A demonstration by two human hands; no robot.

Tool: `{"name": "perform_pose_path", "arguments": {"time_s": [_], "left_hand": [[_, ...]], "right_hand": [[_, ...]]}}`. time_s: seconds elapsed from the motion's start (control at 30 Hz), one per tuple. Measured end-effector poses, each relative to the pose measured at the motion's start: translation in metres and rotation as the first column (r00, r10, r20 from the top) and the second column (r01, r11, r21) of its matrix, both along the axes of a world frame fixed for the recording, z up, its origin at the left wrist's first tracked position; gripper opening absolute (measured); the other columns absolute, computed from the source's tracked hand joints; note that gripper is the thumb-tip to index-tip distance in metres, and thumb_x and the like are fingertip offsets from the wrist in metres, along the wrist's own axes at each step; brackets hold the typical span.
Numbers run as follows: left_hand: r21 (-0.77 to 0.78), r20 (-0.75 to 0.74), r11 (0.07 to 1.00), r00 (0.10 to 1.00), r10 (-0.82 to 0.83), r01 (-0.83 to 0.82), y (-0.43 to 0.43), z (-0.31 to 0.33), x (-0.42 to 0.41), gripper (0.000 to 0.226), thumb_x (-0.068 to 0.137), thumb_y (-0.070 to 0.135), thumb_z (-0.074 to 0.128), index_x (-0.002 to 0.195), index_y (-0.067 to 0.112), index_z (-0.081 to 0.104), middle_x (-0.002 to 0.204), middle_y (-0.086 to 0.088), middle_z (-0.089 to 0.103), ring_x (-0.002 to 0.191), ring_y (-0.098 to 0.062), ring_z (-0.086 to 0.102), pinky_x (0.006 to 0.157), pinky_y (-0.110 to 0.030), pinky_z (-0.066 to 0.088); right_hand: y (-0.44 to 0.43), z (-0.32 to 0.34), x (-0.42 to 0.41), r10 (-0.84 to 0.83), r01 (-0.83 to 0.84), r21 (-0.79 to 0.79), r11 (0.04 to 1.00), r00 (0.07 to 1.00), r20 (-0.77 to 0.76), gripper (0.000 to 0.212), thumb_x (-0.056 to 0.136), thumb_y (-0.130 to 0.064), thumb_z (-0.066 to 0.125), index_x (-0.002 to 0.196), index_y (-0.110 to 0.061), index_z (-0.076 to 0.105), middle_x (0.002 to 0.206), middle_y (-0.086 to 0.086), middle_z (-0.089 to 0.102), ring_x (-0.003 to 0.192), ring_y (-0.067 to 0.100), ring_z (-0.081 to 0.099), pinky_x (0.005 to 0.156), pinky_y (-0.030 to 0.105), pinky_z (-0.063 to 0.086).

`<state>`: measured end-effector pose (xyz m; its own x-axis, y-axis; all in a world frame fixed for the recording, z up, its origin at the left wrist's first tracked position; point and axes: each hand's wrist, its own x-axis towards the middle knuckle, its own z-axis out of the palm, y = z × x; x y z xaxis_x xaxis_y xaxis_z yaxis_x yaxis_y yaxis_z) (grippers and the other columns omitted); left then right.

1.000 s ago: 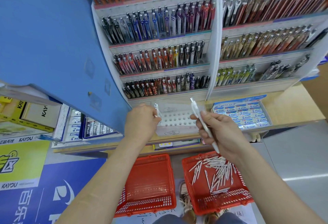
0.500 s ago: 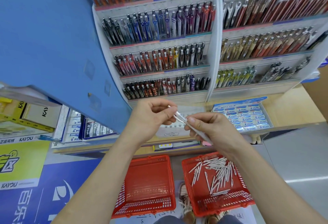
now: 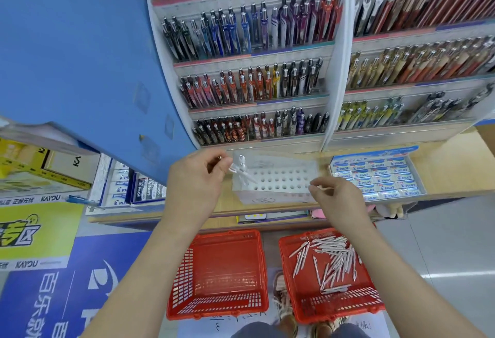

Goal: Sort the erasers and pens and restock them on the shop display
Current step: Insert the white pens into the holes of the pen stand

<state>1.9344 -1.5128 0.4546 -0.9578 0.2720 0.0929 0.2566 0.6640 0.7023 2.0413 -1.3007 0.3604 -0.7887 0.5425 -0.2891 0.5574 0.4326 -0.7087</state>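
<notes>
Two hands hover at the perforated pen holder (image 3: 284, 181): the left hand (image 3: 197, 181) pinches a white pen (image 3: 242, 172) above it, the right hand (image 3: 341, 199) hangs loosely curled, empty.

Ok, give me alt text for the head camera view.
The left hand pinches a white pen over the left end of a white holed holder on the display shelf, the right hand beside it. Below sit two red baskets, the right basket holding loose white pens.
</notes>
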Motion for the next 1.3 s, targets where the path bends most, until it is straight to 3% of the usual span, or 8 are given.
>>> {"name": "perform_pose_path", "arguments": {"time_s": [0.3, 0.43, 0.73, 1.0, 1.2, 1.3], "left_hand": [[-0.172, -0.140, 0.981, 0.984, -0.111, 0.086, 0.021, -0.024, -0.019, 0.012, 0.087, 0.023, 0.064, 0.087, 0.013, 0.071, 0.076, -0.002, 0.066, 0.074, -0.021, 0.059, 0.069, -0.039, 0.049], [-0.270, -0.116, 0.954, 0.979, -0.171, 0.134, 0.029, -0.033, -0.027, 0.016, 0.089, 0.025, 0.061, 0.090, 0.013, 0.072, 0.080, -0.002, 0.065, 0.076, -0.019, 0.058, 0.069, -0.032, 0.044], [-0.317, -0.037, 0.936, 0.984, -0.176, 0.155, 0.039, -0.046, -0.038, 0.015, 0.086, 0.025, 0.066, 0.094, 0.014, 0.074, 0.084, -0.002, 0.056, 0.081, -0.020, 0.054, 0.074, -0.035, 0.046], [-0.421, -0.047, 0.899, 0.987, -0.154, 0.120, 0.047, -0.053, -0.044, 0.020, 0.086, 0.032, 0.066, 0.093, 0.016, 0.074, 0.085, 0.000, 0.049, 0.083, -0.018, 0.048, 0.065, -0.033, 0.044], [-0.307, -0.064, 0.949, 0.994, -0.091, 0.067, 0.040, -0.055, -0.039, 0.026, 0.083, 0.032, 0.069, 0.107, 0.021, 0.070, 0.089, 0.007, 0.052, 0.087, -0.017, 0.054, 0.074, -0.036, 0.049], [-0.295, -0.122, 0.954, 0.988, -0.091, 0.051, 0.035, -0.053, -0.035, 0.021, 0.087, 0.032, 0.063, 0.103, 0.020, 0.070, 0.092, 0.002, 0.059, 0.093, -0.021, 0.055, 0.078, -0.038, 0.048]], "right_hand": [[-0.004, -0.005, 0.003, 0.009, -0.007, 0.039, 0.999, 0.999, -0.031, 0.009, 0.085, -0.025, 0.067, 0.084, -0.019, 0.073, 0.086, 0.001, 0.071, 0.078, 0.020, 0.065, 0.072, 0.035, 0.051], [-0.003, -0.007, 0.003, -0.004, 0.005, 0.023, 1.000, 0.999, -0.049, 0.008, 0.084, -0.025, 0.068, 0.084, -0.019, 0.073, 0.087, 0.000, 0.071, 0.078, 0.018, 0.064, 0.073, 0.033, 0.050], [-0.004, -0.016, 0.003, -0.079, 0.071, -0.092, 0.993, 0.993, -0.085, 0.006, 0.084, -0.026, 0.068, 0.090, -0.024, 0.069, 0.087, -0.001, 0.069, 0.083, 0.017, 0.063, 0.076, 0.033, 0.049], [-0.005, -0.020, 0.000, -0.165, 0.136, -0.213, 0.968, 0.978, -0.127, 0.010, 0.084, -0.023, 0.070, 0.093, -0.025, 0.068, 0.085, 0.001, 0.066, 0.083, 0.019, 0.063, 0.079, 0.038, 0.053], [-0.009, -0.023, -0.002, -0.191, 0.144, -0.257, 0.956, 0.967, -0.167, 0.010, 0.085, -0.021, 0.068, 0.094, -0.025, 0.067, 0.086, 0.000, 0.064, 0.085, 0.020, 0.062, 0.076, 0.035, 0.051], [-0.009, -0.023, -0.004, -0.172, 0.118, -0.266, 0.957, 0.967, -0.188, 0.010, 0.087, -0.021, 0.066, 0.096, -0.026, 0.067, 0.086, -0.004, 0.062, 0.085, 0.020, 0.061, 0.076, 0.037, 0.052]]}}
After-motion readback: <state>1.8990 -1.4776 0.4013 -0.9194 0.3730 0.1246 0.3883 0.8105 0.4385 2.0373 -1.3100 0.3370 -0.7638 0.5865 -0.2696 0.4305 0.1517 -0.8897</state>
